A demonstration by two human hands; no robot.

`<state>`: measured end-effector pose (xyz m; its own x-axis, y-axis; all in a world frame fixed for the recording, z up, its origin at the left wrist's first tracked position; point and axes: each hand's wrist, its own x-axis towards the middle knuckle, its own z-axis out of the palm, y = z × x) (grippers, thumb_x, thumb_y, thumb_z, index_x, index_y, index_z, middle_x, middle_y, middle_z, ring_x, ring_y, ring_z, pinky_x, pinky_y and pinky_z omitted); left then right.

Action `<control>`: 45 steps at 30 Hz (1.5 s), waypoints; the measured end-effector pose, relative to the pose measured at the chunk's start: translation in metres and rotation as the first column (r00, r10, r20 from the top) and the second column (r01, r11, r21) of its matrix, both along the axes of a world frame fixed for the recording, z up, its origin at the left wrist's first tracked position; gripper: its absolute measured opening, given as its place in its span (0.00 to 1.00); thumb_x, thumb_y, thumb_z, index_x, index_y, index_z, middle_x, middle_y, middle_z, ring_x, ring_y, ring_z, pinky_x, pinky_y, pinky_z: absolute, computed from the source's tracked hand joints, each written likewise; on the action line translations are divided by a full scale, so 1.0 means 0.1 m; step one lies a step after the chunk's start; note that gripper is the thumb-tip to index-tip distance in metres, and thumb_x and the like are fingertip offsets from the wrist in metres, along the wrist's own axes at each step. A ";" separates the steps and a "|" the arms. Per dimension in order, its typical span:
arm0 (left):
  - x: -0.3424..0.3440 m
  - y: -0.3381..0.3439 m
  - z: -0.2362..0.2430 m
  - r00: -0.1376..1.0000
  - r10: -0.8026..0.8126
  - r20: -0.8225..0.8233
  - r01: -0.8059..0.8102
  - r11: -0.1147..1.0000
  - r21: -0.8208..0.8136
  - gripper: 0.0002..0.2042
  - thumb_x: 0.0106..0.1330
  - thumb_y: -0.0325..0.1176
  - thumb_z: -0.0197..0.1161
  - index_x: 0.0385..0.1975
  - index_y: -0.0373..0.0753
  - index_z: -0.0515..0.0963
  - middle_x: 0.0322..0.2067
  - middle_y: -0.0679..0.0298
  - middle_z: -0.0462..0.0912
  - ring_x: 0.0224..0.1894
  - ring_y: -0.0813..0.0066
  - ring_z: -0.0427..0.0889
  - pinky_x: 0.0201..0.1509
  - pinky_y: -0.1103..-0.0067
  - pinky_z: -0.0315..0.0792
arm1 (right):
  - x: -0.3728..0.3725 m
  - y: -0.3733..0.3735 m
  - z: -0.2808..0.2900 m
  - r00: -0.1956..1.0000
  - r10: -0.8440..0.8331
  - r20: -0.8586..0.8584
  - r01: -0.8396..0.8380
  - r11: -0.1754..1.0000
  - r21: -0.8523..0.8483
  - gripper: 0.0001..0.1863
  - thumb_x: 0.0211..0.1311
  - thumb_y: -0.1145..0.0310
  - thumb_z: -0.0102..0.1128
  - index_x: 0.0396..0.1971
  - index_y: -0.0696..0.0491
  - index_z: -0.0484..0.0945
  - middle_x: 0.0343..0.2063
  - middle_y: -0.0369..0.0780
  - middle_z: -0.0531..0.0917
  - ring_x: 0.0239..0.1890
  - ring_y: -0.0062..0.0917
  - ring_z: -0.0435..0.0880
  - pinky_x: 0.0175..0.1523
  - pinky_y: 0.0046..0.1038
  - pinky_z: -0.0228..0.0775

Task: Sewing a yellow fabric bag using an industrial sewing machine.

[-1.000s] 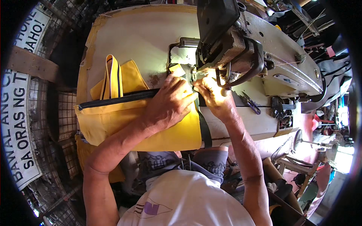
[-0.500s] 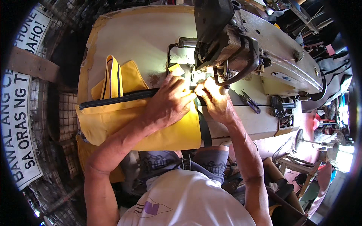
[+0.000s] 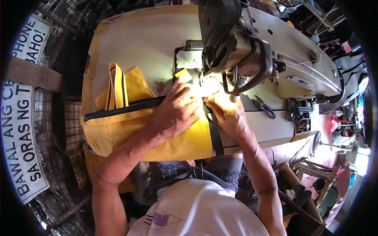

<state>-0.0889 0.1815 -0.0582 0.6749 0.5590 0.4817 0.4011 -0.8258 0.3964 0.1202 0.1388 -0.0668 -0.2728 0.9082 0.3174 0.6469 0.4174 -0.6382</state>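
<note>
Yellow fabric [image 3: 189, 139] is lying across the pale table [image 3: 141, 35], beside the sewing machine [image 3: 291, 59]! The left hand [image 3: 179, 106] is resting on it, fingers curling, whether they're gripping I can't tell; the right hand [image 3: 227, 110] is pinching the black edging [image 3: 215, 137] in bright light.

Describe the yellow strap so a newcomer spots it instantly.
From the sewing machine, go left to the yellow fabric. Beyond its dark band, the yellow strap forms a narrow loop. Unlike the plain flap beside it, it bears a dark lengthwise stripe.
</note>
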 end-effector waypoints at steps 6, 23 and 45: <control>0.05 -0.02 0.05 0.996 0.042 0.079 -0.038 0.998 -0.052 0.09 0.52 0.22 0.64 0.34 0.33 0.79 0.39 0.56 0.78 0.49 0.58 0.77 0.66 0.61 0.69 | 0.02 -0.20 0.04 0.967 -0.020 0.255 -0.029 0.982 0.185 0.24 0.48 0.74 0.60 0.51 0.47 0.81 0.35 0.34 0.79 0.41 0.32 0.76 0.46 0.36 0.64; 0.01 0.35 0.02 0.986 -0.116 -0.122 0.127 0.987 0.094 0.08 0.55 0.31 0.65 0.34 0.38 0.80 0.36 0.60 0.74 0.48 0.62 0.75 0.67 0.60 0.67 | -0.22 -0.15 0.17 0.931 -0.166 0.324 0.117 0.979 0.167 0.20 0.54 0.73 0.59 0.50 0.55 0.79 0.37 0.40 0.81 0.39 0.36 0.78 0.47 0.38 0.66; 0.01 0.51 0.00 0.995 -0.100 0.001 0.100 0.995 -0.015 0.09 0.57 0.27 0.65 0.37 0.33 0.78 0.38 0.54 0.75 0.52 0.54 0.76 0.65 0.61 0.69 | -0.32 -0.05 0.10 0.882 -0.313 0.352 0.202 0.926 0.319 0.16 0.55 0.73 0.61 0.45 0.55 0.82 0.33 0.40 0.81 0.36 0.37 0.79 0.41 0.38 0.70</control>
<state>-0.0876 0.2329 -0.0585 0.7275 0.4957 0.4743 0.3165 -0.8558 0.4091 0.0886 0.1341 -0.0567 -0.1924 0.8598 0.4729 0.9265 0.3180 -0.2013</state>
